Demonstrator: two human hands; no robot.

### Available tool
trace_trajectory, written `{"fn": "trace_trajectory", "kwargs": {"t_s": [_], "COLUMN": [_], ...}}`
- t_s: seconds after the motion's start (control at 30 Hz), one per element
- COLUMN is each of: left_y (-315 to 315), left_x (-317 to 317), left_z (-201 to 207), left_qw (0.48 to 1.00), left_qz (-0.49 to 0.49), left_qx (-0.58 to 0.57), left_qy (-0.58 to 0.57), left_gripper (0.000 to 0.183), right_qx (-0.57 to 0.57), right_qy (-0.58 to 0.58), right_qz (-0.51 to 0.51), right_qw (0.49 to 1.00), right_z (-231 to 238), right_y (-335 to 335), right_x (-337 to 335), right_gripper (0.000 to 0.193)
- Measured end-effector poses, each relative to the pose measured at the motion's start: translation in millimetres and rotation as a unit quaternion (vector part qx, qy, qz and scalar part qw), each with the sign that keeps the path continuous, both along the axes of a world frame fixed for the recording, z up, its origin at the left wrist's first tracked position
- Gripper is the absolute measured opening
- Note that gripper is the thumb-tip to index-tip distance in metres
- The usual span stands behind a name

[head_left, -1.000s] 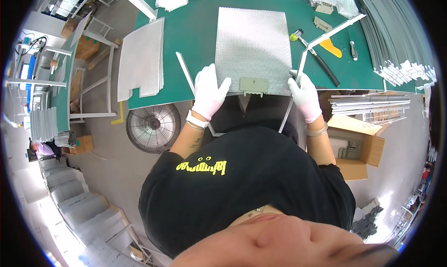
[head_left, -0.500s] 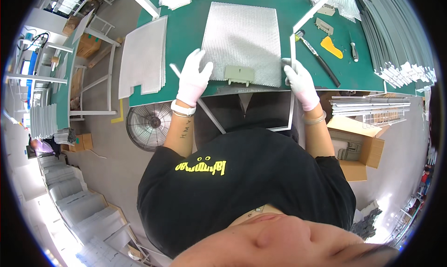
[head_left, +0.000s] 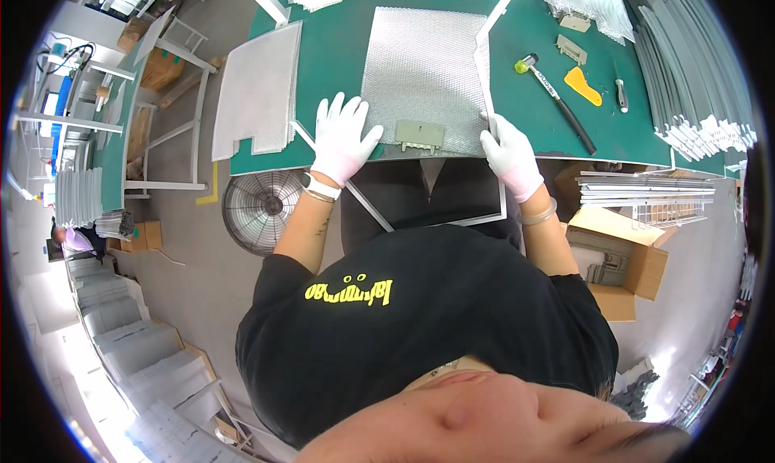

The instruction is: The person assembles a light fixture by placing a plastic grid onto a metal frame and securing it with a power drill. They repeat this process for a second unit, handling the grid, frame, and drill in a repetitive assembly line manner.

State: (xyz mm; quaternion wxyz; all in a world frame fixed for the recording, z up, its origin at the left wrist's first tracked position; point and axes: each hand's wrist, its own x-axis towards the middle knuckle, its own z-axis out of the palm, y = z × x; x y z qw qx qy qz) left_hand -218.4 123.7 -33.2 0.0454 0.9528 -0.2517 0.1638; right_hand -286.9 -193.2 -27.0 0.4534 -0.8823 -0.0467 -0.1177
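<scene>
The silver mesh panel (head_left: 421,79) lies flat on the green table (head_left: 339,43), its near edge at the table's front rim right in front of you, with a small grey-green latch plate (head_left: 420,135) sitting on that near edge between your hands. Your left hand (head_left: 343,138), in a white glove, rests palm down with fingers spread wide on the panel's near left corner, gripping nothing. Your right hand (head_left: 511,153), also gloved, is closed around a thin metal frame strip (head_left: 485,67) that runs along the panel's right edge; the frame bends on below the table edge, across your lap. To the left of the panel a second mesh sheet (head_left: 258,92) overhangs the table's corner. To the right lie a black-handled mallet (head_left: 557,100), a yellow scraper (head_left: 583,85) and, further out, a stack of metal strips (head_left: 686,83). Below the table stand a round fan (head_left: 262,211) and an open cardboard box (head_left: 622,257).
</scene>
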Motion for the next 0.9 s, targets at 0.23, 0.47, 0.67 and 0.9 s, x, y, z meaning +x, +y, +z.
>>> {"fn": "trace_trajectory", "kwargs": {"t_s": [0.23, 0.47, 0.67, 0.9], "left_y": [-76, -150, -178, -240], "left_x": [-92, -98, -10, 11], "left_z": [-18, -50, -32, -23], "left_qw": [0.714, 0.225, 0.152, 0.126], "left_qz": [-0.113, -0.021, -0.078, 0.033], "left_qx": [-0.505, -0.782, -0.801, -0.861], "left_qy": [0.471, 0.582, 0.574, 0.492], "left_gripper": [0.036, 0.046, 0.033, 0.014], "right_qx": [0.038, 0.208, 0.331, 0.494], "right_qy": [0.113, 0.089, 0.117, 0.127], "right_qz": [0.027, -0.04, -0.037, 0.004], "right_qw": [0.993, 0.973, 0.935, 0.86], "right_z": [10, 2, -11, -3], "right_y": [-5, 3, -3, -31], "right_x": [-6, -33, -44, -18], "right_gripper": [0.032, 0.065, 0.062, 0.067]}}
